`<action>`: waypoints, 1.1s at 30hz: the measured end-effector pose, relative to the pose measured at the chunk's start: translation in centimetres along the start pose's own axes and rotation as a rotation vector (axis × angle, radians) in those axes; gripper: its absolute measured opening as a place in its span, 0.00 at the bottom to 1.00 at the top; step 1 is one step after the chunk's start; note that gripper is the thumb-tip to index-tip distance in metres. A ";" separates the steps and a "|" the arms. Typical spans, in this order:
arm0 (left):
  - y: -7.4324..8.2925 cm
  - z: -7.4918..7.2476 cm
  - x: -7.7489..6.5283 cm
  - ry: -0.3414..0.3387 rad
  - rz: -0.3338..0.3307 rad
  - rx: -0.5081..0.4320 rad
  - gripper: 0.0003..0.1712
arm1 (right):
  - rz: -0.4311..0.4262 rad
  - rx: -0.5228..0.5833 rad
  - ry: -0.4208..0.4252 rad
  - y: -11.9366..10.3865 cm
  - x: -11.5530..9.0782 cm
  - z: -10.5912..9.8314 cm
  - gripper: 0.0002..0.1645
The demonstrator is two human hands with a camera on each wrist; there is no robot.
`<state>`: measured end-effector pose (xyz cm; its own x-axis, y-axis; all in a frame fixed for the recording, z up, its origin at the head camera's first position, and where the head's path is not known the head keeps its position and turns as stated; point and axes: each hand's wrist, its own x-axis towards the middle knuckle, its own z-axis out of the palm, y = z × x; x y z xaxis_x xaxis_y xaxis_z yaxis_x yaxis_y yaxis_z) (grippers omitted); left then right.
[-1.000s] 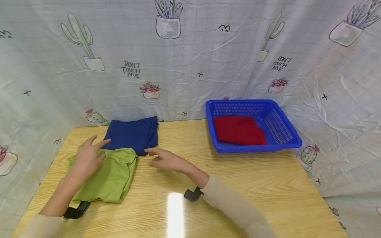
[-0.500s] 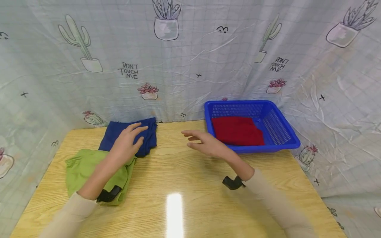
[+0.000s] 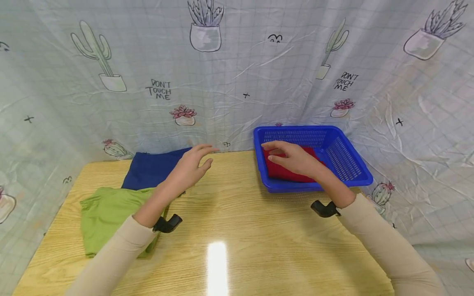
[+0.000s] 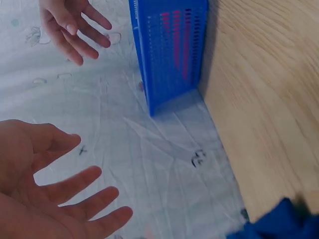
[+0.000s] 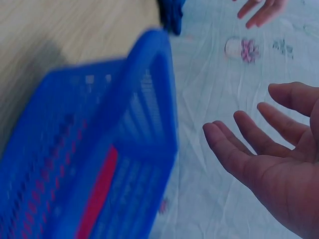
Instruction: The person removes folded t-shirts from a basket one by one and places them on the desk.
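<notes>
My left hand (image 3: 187, 167) hovers between the folded navy cloth and the basket, fingers extended and apart, holding nothing. Over the left part of the blue plastic basket (image 3: 358, 181) is my right hand (image 3: 292, 157), its fingers loosely bent with nothing in them. Inside that basket lies a folded red cloth (image 3: 285, 174), partly covered by the right hand in the head view. A folded navy cloth (image 3: 148, 168) rests at the table's back left, partly behind the left hand. In front of it, a folded green cloth (image 3: 111, 213) is overlapped by the left forearm.
The wooden table (image 3: 237, 230) carries all of these things. A pale curtain (image 3: 237, 74) with printed cacti hangs along the back edge and down both sides, close behind the basket. Each wrist wears a small black camera mount (image 3: 325, 209).
Both hands have moved right from beside the green and navy cloths. The right hand has reached over the basket, the left past the navy cloth. The cloths and basket stay put.
</notes>
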<state>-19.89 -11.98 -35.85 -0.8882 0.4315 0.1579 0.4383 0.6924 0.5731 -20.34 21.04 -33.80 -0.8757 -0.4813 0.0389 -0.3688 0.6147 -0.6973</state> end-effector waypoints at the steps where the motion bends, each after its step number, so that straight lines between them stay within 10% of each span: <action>1: 0.4 0.2 0.4 -0.005 0.015 -0.007 0.23 | 0.001 -0.016 0.000 0.2 -0.1 -0.5 0.26; 14: 5.4 2.2 6.6 -0.088 0.143 -0.046 0.21 | 0.094 -0.204 0.001 3.5 -0.7 -5.7 0.23; 33: 9.6 4.5 16.0 -0.210 0.095 -0.110 0.19 | 0.182 -0.196 0.041 6.7 0.9 -11.0 0.24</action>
<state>-29.31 4.16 -31.44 -0.7904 0.6104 0.0513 0.4908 0.5808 0.6494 -27.01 31.58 -30.52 -0.9436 -0.3282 -0.0430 -0.2534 0.7999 -0.5440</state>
